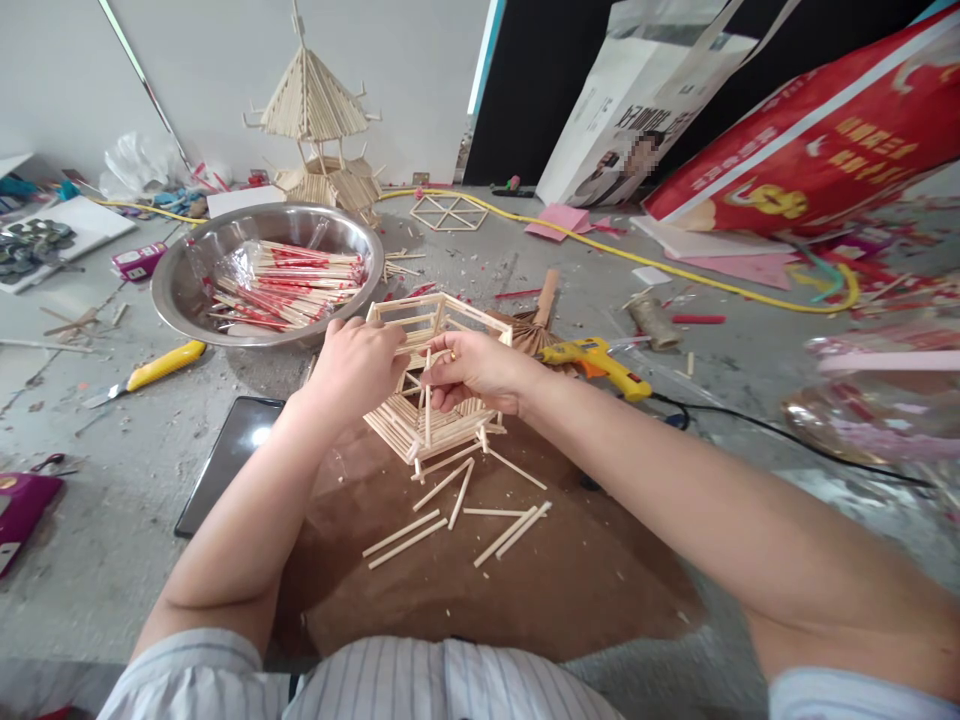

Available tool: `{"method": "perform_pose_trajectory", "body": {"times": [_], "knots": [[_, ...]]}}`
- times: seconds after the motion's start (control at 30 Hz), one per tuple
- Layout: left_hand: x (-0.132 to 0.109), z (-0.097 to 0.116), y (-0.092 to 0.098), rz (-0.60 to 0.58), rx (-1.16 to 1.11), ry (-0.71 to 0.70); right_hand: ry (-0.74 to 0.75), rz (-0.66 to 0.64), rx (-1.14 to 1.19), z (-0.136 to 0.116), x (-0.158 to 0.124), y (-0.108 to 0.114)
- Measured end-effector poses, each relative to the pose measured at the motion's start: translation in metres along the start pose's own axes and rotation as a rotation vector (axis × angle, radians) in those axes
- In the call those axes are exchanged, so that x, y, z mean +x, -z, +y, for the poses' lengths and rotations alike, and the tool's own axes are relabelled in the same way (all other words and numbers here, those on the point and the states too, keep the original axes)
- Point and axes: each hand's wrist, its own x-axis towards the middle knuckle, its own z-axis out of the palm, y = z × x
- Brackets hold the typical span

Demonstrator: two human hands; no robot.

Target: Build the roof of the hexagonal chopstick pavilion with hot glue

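Observation:
Before me stands a many-sided openwork model of thin wooden sticks (397, 420), with a slatted base and railings. My left hand (356, 365) is closed at its left side, its fingers bent over the railing and their tips partly hidden. My right hand (472, 372) reaches in from the right and pinches a short wooden stick (428, 415), which stands nearly upright at the model's near side. Several loose cut sticks (405, 535) lie just in front, on a brown board (585, 560).
A steel bowl (169, 300) holds wrapped sticks. Behind it rises a stick pagoda (307, 110). A yellow utility knife (165, 367) and a phone (229, 460) lie left; a yellow glue gun (600, 362) with a black cord lies right. Bags (817, 140) stand at the back.

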Motion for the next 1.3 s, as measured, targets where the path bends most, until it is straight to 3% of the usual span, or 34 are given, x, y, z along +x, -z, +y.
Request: {"method": "perform_pose_trajectory", "body": {"times": [0.1,0.23,0.4,0.53,0.7,1.03,1.3], "knots": [[-0.004,0.004,0.015,0.025,-0.101,-0.040,-0.001,-0.022,-0.035,-0.001,-0.001,0.000],[-0.014,0.011,0.035,-0.143,-0.168,-0.111,0.012,-0.025,-0.049,-0.002,-0.003,-0.001],[-0.043,0.013,0.029,-0.240,-0.302,-0.254,0.010,-0.010,-0.025,-0.001,-0.003,-0.001],[-0.066,0.014,0.004,-0.172,-0.409,-0.208,0.020,-0.006,-0.026,-0.001,-0.002,-0.001],[-0.074,0.014,-0.015,-0.035,-0.499,-0.244,0.012,0.002,-0.022,-0.003,-0.005,-0.002],[-0.076,0.020,-0.028,0.134,-0.516,-0.222,0.029,0.023,-0.013,-0.002,-0.005,-0.003],[-0.078,0.020,-0.030,0.132,-0.530,-0.208,0.029,0.026,-0.010,-0.001,-0.006,-0.002]]}}
